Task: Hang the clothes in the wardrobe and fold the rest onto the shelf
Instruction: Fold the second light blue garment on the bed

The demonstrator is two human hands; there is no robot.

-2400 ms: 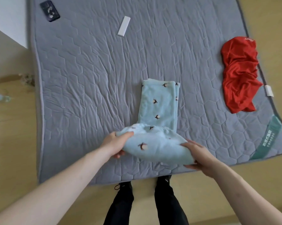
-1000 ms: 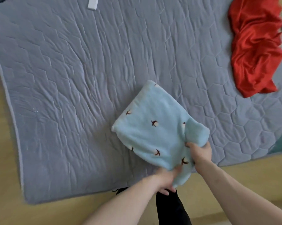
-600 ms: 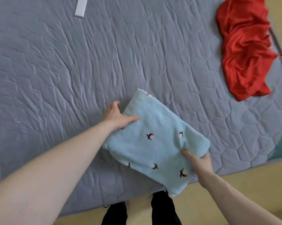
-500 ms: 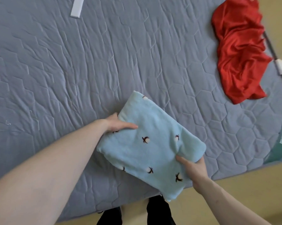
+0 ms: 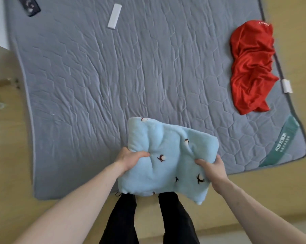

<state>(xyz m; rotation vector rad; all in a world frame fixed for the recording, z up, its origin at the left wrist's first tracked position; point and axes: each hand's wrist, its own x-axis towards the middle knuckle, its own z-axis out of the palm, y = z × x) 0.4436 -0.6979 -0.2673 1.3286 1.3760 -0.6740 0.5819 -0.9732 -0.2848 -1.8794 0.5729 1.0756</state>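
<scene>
Even, soft daylight with no hard shadows; only faint shading under the folded blue garment (image 5: pixel 168 161) at the near edge of the grey quilted mat (image 5: pixel 113 81). Mat wrinkles show low-contrast relief. Wide-angle distortion bows the mat's edges, most strongly left of the garment. Slight motion blur softens the dark phone (image 5: pixel 29 5) at the mat's far left corner.

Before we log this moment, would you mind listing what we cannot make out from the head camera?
- Head view: the fingers of the left hand and right hand are tucked under the folded blue garment.
- The dark phone is cut by the top edge and blurred.
- The print on the red garment and on the mattress pad label is too small to read.
- Wardrobe and shelf: outside the frame.
</scene>
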